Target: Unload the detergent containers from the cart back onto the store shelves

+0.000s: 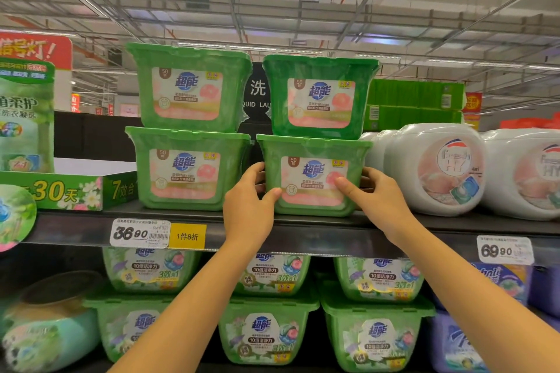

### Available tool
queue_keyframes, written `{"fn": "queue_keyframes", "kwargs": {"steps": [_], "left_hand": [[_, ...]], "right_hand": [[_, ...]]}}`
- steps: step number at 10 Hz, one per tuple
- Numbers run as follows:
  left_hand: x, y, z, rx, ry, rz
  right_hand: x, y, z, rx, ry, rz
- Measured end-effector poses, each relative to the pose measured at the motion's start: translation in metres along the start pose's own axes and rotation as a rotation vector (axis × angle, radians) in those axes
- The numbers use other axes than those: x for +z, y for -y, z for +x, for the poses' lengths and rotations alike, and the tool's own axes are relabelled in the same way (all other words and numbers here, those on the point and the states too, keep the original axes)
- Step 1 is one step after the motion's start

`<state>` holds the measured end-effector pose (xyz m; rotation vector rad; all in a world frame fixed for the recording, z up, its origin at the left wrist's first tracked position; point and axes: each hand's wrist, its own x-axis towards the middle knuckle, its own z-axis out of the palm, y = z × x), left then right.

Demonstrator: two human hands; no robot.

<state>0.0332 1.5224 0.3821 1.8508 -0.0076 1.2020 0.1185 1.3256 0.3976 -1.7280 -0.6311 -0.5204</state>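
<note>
Four green detergent tubs with pink labels stand in two stacks of two on the top shelf (303,228). The lower right tub (312,171) sits on the shelf with another green tub (321,94) on top of it. My left hand (250,200) grips its left side, thumb on the front. My right hand (374,191) grips its right side, thumb across the label. The left stack (188,127) stands just beside it, untouched. No cart is in view.
White round detergent tubs (436,166) crowd the shelf right of the held tub. A green display box (66,191) and poster stand at the left. More green tubs (266,330) and purple ones (485,312) fill the shelf below. Price tags (139,233) hang on the shelf edge.
</note>
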Motion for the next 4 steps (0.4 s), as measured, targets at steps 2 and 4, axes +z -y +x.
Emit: {"fn": "queue_keyframes", "kwargs": {"steps": [2,4], "left_hand": [[-0.004,-0.007,-0.002,-0.024,0.056,-0.015],[-0.024,-0.013,-0.028,-0.033,0.002,-0.322]], "right_hand": [[-0.004,0.008,-0.008,0.035,-0.089,-0.049],[-0.003,0.024,-0.06,-0.235,-0.282,-0.059]]}}
